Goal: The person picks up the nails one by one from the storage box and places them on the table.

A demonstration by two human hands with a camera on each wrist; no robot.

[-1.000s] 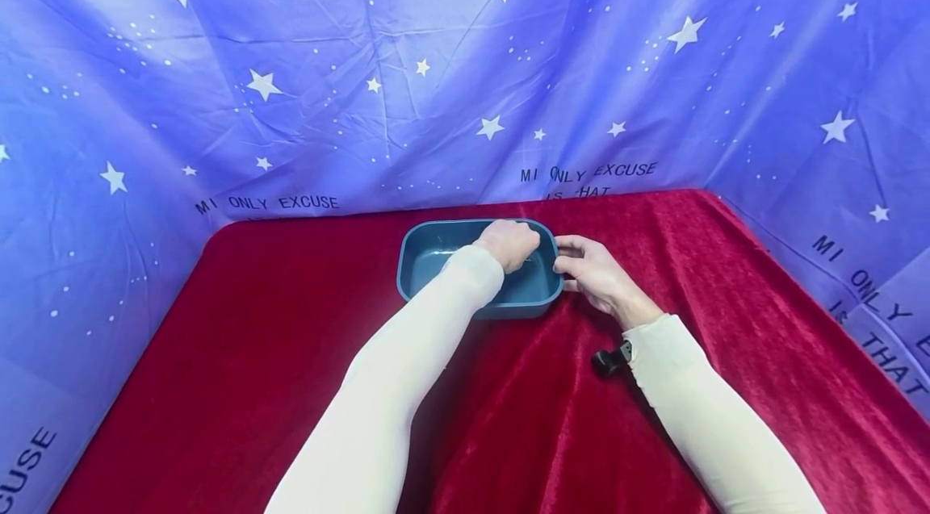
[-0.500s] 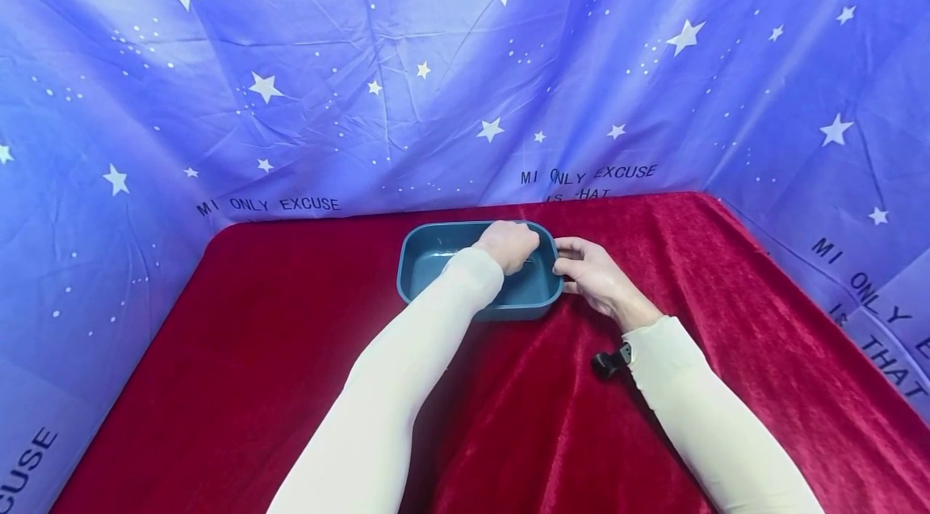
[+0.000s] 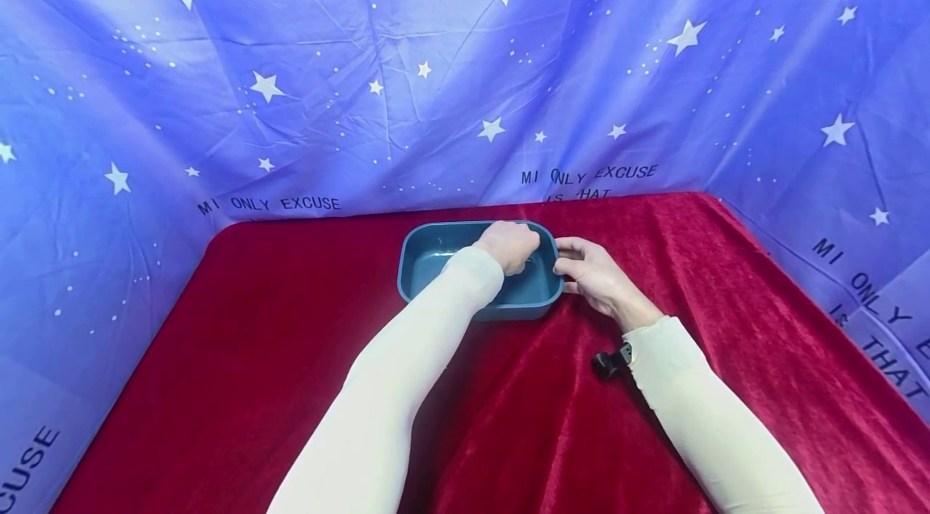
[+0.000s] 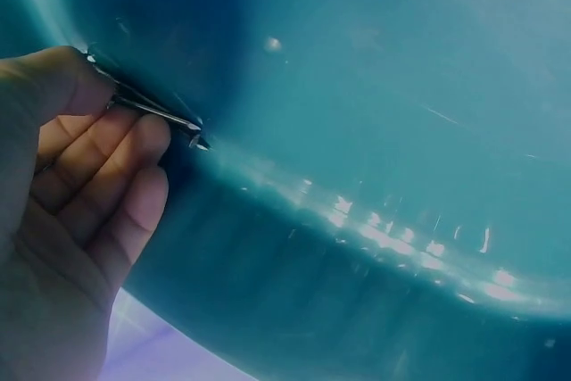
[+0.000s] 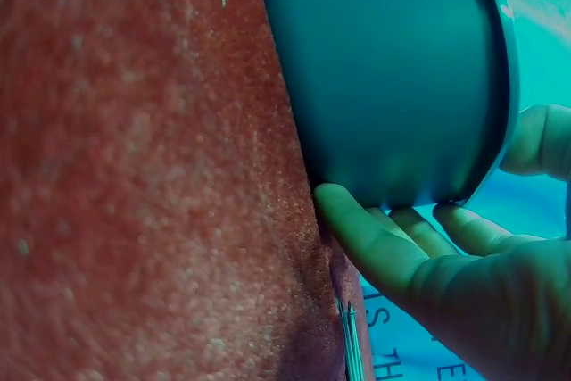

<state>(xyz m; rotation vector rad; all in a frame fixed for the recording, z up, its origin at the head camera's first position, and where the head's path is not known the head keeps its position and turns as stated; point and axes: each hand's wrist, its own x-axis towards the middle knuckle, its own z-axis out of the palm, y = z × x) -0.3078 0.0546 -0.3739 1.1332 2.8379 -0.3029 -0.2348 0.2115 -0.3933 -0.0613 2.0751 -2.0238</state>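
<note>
A teal rectangular box stands with its top uncovered on the red cloth, seen in the head view. My left hand reaches down inside its right half. In the left wrist view, the thumb and fingers of that left hand pinch thin shiny metal nails close to the box floor; their upper ends are hidden by the thumb. At the right end, my right hand holds the box. Its fingertips press the outer wall, with the thumb at the rim.
Red velvet cloth covers the table, with folds on the right. More thin metal pieces with pointed tips lie beyond the right hand. A blue curtain with white stars rises behind and at both sides.
</note>
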